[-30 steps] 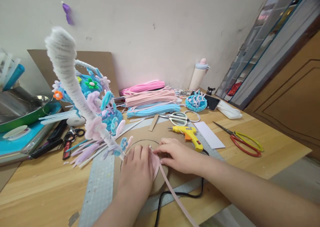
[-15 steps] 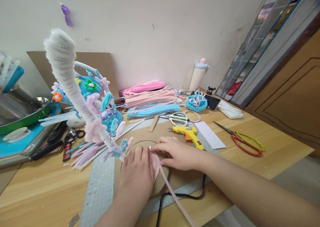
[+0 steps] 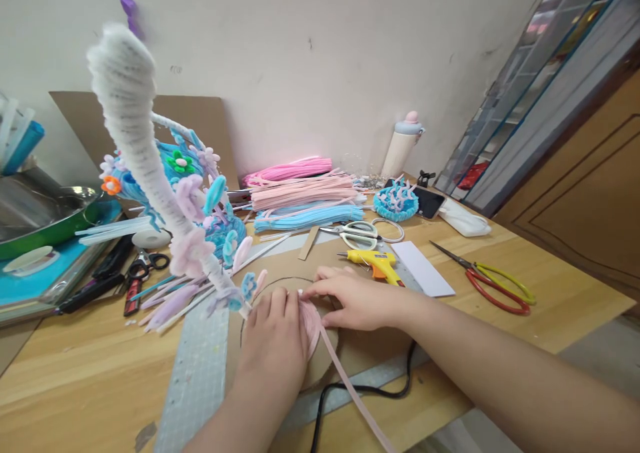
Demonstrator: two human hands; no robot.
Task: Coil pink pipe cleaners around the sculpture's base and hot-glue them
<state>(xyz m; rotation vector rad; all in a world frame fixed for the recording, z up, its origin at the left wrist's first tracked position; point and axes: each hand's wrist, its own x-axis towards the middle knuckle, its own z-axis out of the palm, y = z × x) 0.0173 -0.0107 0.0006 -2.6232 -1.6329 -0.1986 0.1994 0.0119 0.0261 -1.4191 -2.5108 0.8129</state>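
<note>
A flat pink pipe cleaner coil [image 3: 311, 326] lies on a round cardboard disc [image 3: 320, 371], partly hidden under my hands. My left hand [image 3: 275, 336] rests flat over the left of the coil, fingers stretched side by side, beside the foot of a white-wrapped stem [image 3: 131, 120] with pastel pipe cleaner flowers. At the coil's right edge, my right hand [image 3: 353, 300] has its thumb and fingers closed on the pink pipe cleaner [image 3: 350, 390], whose loose tail runs down toward me. A small white tip shows by the right index finger.
Just beyond my right hand lies a yellow glue gun [image 3: 375, 263], its black cord [image 3: 370, 391] looping in front. Scissors [image 3: 487, 283] lie to the right. Bundled pipe cleaners [image 3: 305, 193] and a bottle [image 3: 401, 148] stand along the wall. A cutting mat [image 3: 193, 380] lies underneath.
The view has shifted slightly. Both hands keep nearly the same places on the coil, and the pink tail hangs much as before.
</note>
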